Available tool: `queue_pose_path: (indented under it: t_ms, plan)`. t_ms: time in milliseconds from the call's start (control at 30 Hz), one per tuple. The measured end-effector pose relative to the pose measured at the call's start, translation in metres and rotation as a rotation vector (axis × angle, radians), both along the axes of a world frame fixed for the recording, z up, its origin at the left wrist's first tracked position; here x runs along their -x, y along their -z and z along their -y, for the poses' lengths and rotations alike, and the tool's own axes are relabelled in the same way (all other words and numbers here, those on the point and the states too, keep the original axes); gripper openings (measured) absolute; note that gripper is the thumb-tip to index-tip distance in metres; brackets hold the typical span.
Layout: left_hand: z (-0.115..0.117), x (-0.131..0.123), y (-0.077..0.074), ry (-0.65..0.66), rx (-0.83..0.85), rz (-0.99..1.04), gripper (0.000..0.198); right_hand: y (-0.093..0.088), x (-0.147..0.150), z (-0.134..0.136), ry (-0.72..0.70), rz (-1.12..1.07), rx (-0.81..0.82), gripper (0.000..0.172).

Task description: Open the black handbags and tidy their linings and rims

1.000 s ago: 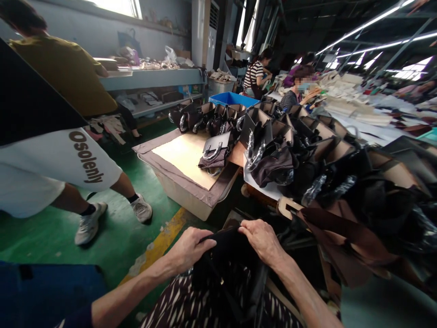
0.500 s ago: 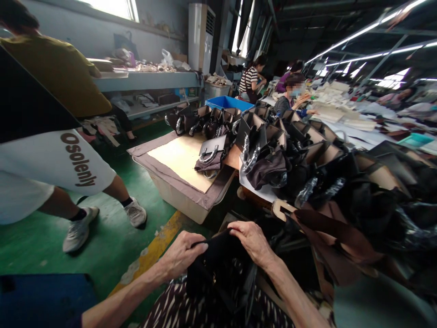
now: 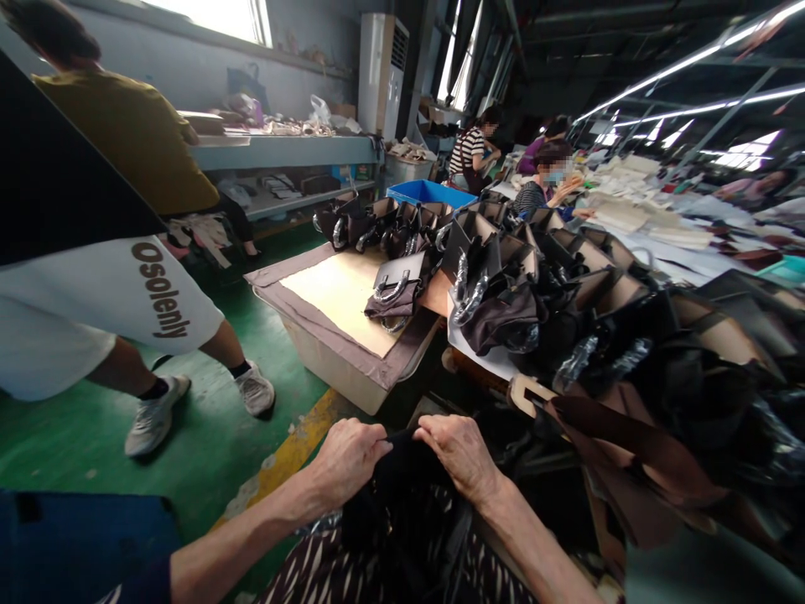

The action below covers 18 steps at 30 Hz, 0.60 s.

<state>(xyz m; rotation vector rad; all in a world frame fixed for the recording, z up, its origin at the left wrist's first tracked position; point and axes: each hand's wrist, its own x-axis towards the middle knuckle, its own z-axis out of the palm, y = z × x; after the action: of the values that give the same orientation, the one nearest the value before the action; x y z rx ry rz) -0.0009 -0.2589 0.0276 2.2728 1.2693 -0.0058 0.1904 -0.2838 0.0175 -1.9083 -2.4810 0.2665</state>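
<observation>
In my lap, over patterned clothing (image 3: 314, 566), lies a dark black bag (image 3: 402, 482) with soft fabric and a small shiny metal spot. My left hand (image 3: 352, 461) pinches its upper edge from the left, thumb against curled fingers. A short way across, my right hand (image 3: 459, 457) grips the same edge. A little of the edge shows between the two hands. The bag's lower part blends into shadow, so its shape is hard to make out. Clear plastic wrap (image 3: 324, 524) shows beside it, below my left wrist.
Ahead stands a cloth-covered bin (image 3: 333, 365) with a dark handbag (image 3: 396, 285) on it. Rows of handbags (image 3: 566, 294) crowd the table at right. Brown straps (image 3: 629, 436) hang near my right arm. A person in white shorts (image 3: 113, 319) stands at left; a blue box (image 3: 88, 545) is below.
My hands have come closer together along the bag's edge, the left one moving right and slightly up. The view has shifted a little, and the surroundings appear farther right.
</observation>
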Motion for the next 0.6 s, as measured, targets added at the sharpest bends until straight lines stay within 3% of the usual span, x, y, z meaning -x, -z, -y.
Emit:
queue_pose_path:
  t_ms: [133, 367, 467, 600]
  plan:
    - [0.003, 0.000, 0.003, 0.002, -0.009, -0.003, 0.031, 0.000, 0.004, -0.001, -0.014, 0.010, -0.013, 0.029]
    - [0.008, -0.001, 0.007, 0.073, -0.095, -0.029, 0.042, -0.005, 0.027, 0.002, -0.218, -0.090, -0.033, 0.024]
    - [0.008, -0.002, 0.007, 0.114, -0.102, -0.067, 0.043, -0.007, 0.028, 0.004, -0.199, -0.082, 0.010, 0.023]
    - [0.008, 0.000, 0.008, 0.120, -0.109, -0.057, 0.041, -0.008, 0.013, 0.005, -0.062, -0.075, 0.076, 0.023]
